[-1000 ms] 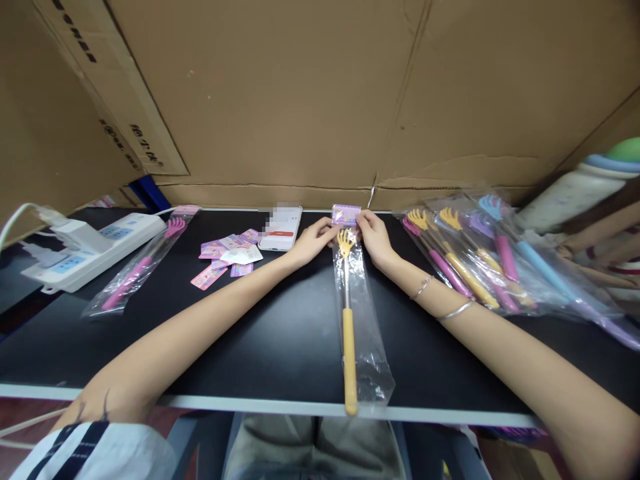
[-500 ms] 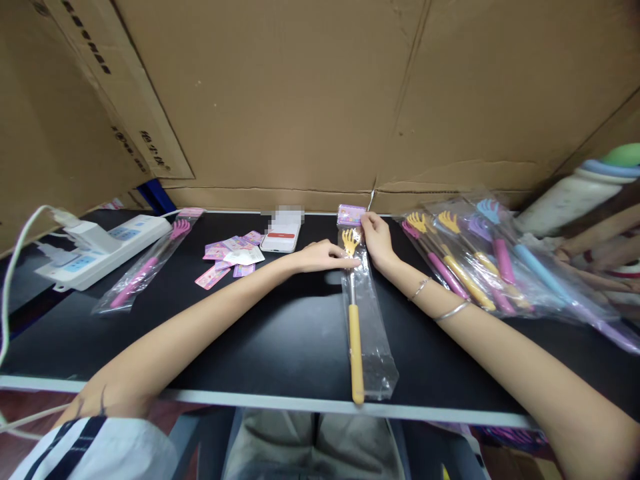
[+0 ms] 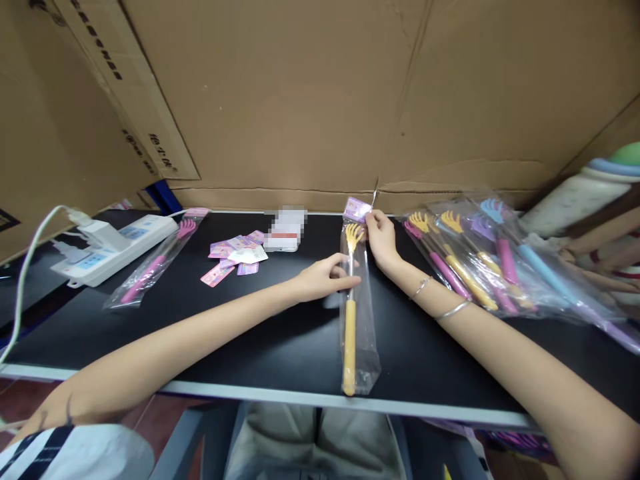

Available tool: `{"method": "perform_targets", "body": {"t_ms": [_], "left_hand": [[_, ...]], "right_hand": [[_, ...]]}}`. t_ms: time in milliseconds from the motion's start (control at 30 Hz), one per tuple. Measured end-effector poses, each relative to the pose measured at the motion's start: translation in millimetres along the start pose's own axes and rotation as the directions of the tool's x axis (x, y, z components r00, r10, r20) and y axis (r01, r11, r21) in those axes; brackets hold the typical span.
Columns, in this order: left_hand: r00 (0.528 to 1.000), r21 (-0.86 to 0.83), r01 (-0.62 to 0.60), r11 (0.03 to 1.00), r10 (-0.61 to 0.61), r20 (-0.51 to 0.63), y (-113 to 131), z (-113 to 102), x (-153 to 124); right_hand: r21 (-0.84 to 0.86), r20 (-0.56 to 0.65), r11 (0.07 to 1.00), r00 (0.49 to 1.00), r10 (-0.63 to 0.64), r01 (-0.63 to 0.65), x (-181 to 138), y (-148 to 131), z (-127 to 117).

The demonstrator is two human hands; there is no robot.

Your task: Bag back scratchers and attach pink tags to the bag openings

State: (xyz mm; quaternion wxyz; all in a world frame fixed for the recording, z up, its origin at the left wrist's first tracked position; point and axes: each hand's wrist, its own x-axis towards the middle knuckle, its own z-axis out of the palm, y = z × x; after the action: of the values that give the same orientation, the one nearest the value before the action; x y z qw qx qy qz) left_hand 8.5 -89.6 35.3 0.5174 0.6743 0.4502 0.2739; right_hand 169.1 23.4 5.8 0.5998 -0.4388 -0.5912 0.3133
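Note:
A yellow back scratcher (image 3: 350, 347) lies in a clear plastic bag (image 3: 367, 373) on the black table, its claw end away from me. My left hand (image 3: 325, 277) has its thumb and fingers closed around the metal rod through the bag, below the claw. My right hand (image 3: 381, 237) pinches the bag's top edge beside a purple printed card (image 3: 357, 209), which sits tilted above the claw. The right fingertips are partly hidden behind the bag.
Loose printed cards (image 3: 220, 272) and a phone (image 3: 285, 241) lie left of centre. A bagged pink back scratcher (image 3: 145, 277) rests beside a power strip (image 3: 115, 250). Several bagged back scratchers (image 3: 470, 280) are piled on the right, near a bottle (image 3: 575, 197) and another person's arm (image 3: 605, 233).
My left hand has moved toward me along the rod and its fingers have curled around it. The handle end has swung slightly left, and the card has tilted.

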Motion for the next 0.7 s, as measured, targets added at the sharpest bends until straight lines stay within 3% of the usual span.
{"method": "perform_targets", "body": {"t_ms": [200, 400, 533, 700], "left_hand": [[0.999, -0.129, -0.003, 0.992, -0.002, -0.040, 3.7, -2.7, -7.5], [0.989, -0.190, 0.020, 0.982, -0.048, -0.143, 1.1, -21.3, -27.1], [0.985, -0.136, -0.002, 0.991, -0.021, -0.171, 3.7, -46.9, -55.0], [0.907, -0.019, 0.006, 1.000, -0.014, -0.422, 4.0, -96.4, -95.7]], "right_hand": [[0.005, 0.015, 1.000, 1.000, 0.001, -0.001, 1.0, -2.1, -1.5], [0.083, 0.077, 0.993, 0.994, 0.079, -0.085, -2.3, -8.8, -0.7], [0.104, 0.121, 0.988, 0.987, 0.105, -0.118, -3.9, -10.6, 0.5], [0.091, 0.172, 0.991, 0.982, 0.083, -0.099, -5.4, -11.2, 1.7]]}}
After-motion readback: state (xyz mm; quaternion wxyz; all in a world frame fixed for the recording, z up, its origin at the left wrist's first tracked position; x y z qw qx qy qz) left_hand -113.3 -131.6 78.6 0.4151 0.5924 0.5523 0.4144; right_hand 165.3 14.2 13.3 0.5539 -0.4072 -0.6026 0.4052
